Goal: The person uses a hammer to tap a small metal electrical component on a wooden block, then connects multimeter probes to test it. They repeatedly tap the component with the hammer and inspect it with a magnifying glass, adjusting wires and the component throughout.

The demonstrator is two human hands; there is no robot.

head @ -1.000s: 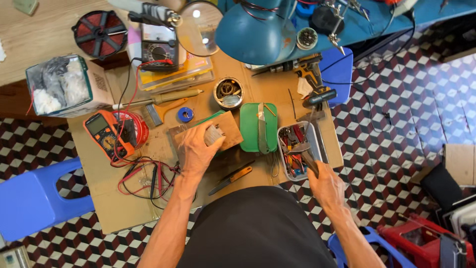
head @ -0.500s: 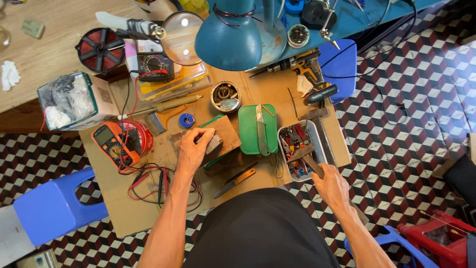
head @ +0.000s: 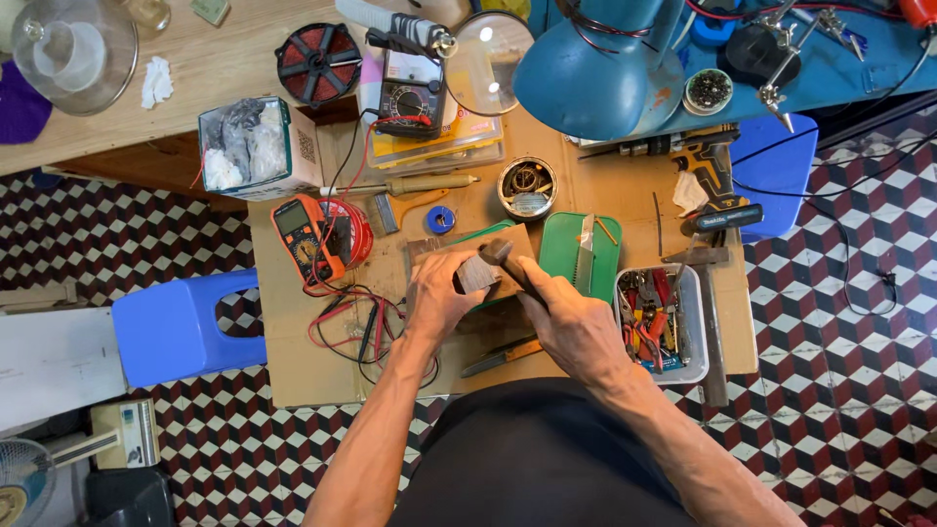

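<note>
**A small block steadied on a board while a tool is brought to it**

At the centre of the frame, a small grey-brown rectangular block (head: 477, 274) is pinned under the left hand (head: 436, 298), whose fingers are curled over its near side, pressing it down onto a flat brown wooden board (head: 508, 244). The block is apparently held this way so that it cannot slide while it is worked. The left forearm is extended straight up from the lower middle of the frame, wrist low against the cardboard-covered worktop (head: 293, 361).

A dark-handled tool (head: 506, 262) is clenched in the right hand (head: 576, 327), its head resting at the block's upper right corner; what kind of tool it is cannot be told. The right forearm enters from the lower right, angled inward, with the wrist bent so that the tool meets the block from the right.

A green cutting mat (head: 581, 256) lies just to the right of the board, and a white tray of small pliers and cutters (head: 660, 322) sits further right, within reach. An orange multimeter (head: 305, 234) with red and black leads lies at the left, well apart from both hands.
</note>
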